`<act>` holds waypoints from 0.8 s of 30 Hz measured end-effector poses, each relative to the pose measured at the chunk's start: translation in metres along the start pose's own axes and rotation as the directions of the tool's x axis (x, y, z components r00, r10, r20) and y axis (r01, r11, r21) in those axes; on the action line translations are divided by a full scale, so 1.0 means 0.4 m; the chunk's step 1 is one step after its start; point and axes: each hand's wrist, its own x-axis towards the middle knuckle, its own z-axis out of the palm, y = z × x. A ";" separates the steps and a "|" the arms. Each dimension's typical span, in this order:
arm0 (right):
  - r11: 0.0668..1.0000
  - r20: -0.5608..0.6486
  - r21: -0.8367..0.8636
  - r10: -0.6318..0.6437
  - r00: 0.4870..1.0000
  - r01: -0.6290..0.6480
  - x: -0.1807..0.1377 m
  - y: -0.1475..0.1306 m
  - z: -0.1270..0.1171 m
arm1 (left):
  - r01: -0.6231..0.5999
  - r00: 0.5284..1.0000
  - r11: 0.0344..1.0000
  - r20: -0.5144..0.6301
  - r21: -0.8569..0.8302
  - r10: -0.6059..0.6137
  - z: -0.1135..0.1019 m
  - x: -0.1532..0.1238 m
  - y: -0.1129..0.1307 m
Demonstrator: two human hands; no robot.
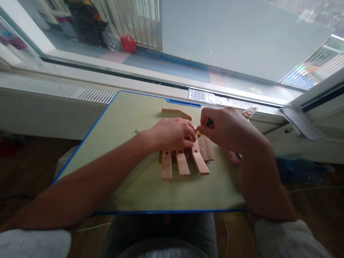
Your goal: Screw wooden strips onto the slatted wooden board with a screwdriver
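My right hand [221, 125] is closed round the black and yellow handle of a screwdriver [208, 123]. Its shaft slants down to the left, toward the wooden pieces. Close to the tip is my left hand [174, 133], lying over the wood with thumb and fingers bent together; what they pinch is too small to make out. Three pale wooden strips [184, 168] with dark round holes stick out toward me from under the left hand. Beneath them lies a darker, grooved wooden block [208, 148]. A curved wooden piece [176, 111] reaches out behind the hands.
The pale table [129, 186] has a blue edge. A small screw [137, 131] lies by my left wrist. Behind the table are a radiator [67, 87] and a window. A clear-handled object [249, 112] and a pink item [234, 157] are near my right arm.
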 end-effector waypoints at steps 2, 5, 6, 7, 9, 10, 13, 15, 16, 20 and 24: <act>1.000 0.011 0.025 -0.015 1.000 0.015 -0.001 0.003 -0.001 | 0.001 1.000 1.000 -0.002 -0.004 -0.001 0.001 0.000 -0.001; 0.997 0.045 0.073 -0.035 0.998 0.031 -0.005 0.012 -0.004 | 0.004 1.000 1.000 0.003 0.001 -0.004 0.000 0.000 0.001; 0.995 0.062 0.084 -0.049 0.997 0.043 -0.007 0.016 -0.005 | 0.005 1.000 1.000 0.006 0.002 -0.005 -0.001 0.000 0.001; 0.994 0.078 0.091 -0.062 0.995 0.054 -0.009 0.018 -0.007 | 0.006 1.000 1.000 0.009 0.003 -0.006 -0.002 0.000 0.002; 0.994 0.095 0.094 -0.069 0.993 0.060 -0.012 0.021 -0.009 | 0.008 1.000 1.000 0.014 0.006 -0.008 -0.004 0.001 0.003; 0.995 0.094 0.090 -0.060 0.994 0.052 -0.012 0.020 -0.010 | 0.009 1.000 1.000 0.016 0.009 -0.009 -0.004 0.001 0.004; 0.998 0.066 0.064 -0.021 0.998 0.017 -0.011 0.016 -0.010 | 0.013 1.000 1.000 0.023 0.014 -0.013 -0.005 0.002 0.004; 0.999 0.057 0.050 -0.009 0.998 0.006 -0.009 0.014 -0.009 | 0.016 1.000 1.000 0.027 0.014 -0.017 -0.005 0.002 0.004; 0.999 0.057 0.049 -0.005 0.998 0.002 -0.008 0.015 -0.009 | 0.016 1.000 1.000 0.026 0.012 -0.017 -0.005 0.002 0.004; 0.999 0.067 0.034 0.021 0.998 -0.023 -0.005 0.022 -0.007 | 0.011 1.000 1.000 0.013 0.006 -0.011 -0.004 0.001 0.002; 0.996 0.061 -0.063 0.067 0.996 -0.064 -0.003 0.026 -0.001 | 0.011 1.000 1.000 0.012 0.004 -0.011 -0.004 0.001 0.003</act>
